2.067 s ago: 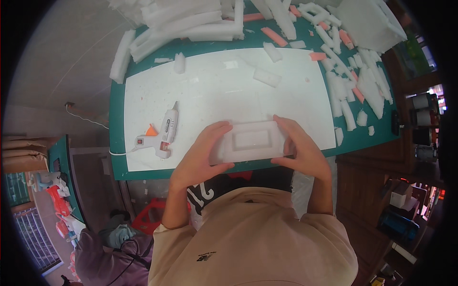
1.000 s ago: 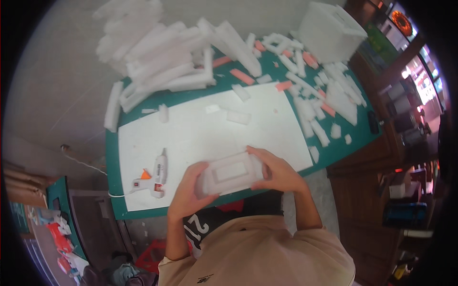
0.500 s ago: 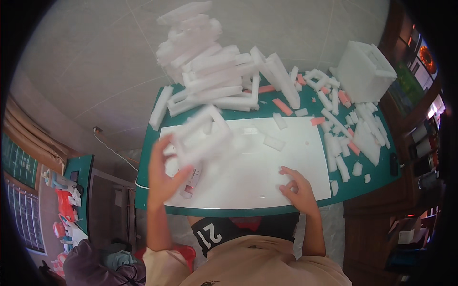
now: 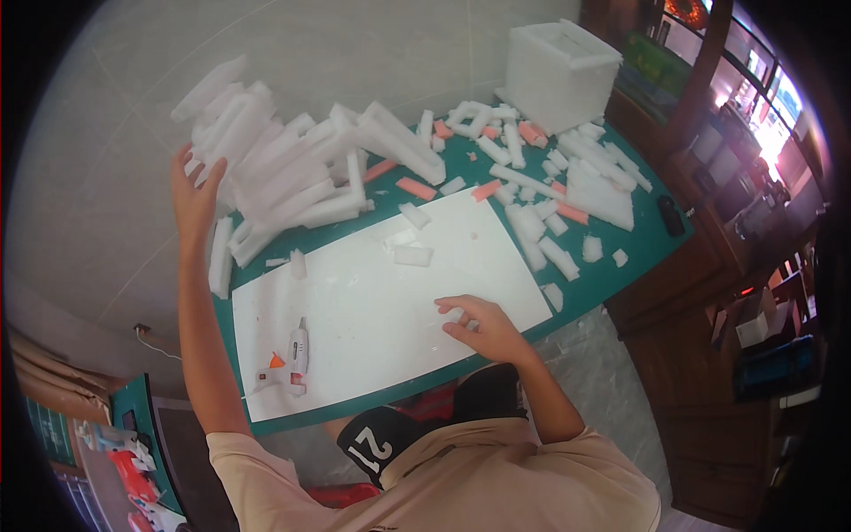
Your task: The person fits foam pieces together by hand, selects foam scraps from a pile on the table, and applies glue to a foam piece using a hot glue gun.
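Note:
My left hand (image 4: 195,197) is stretched far out to the left rear, fingers spread, touching the edge of a big pile of white foam frames and strips (image 4: 284,168). Nothing is gripped in it. My right hand (image 4: 479,326) rests on the white board (image 4: 372,293) near its front edge, fingers bent over a small white foam bit (image 4: 454,316); I cannot tell whether it grips the bit. A white glue gun (image 4: 291,356) with an orange tip lies on the board's front left corner.
A green cutting mat (image 4: 612,266) lies under the board. Several white and orange foam offcuts (image 4: 550,177) litter its right side. A white foam box (image 4: 560,73) stands at the back right. Dark wooden cabinets (image 4: 709,266) are on the right.
The foam frame held in both hands has gone with my left hand to the pile at the back left and been let go. My right hand dropped to the board.

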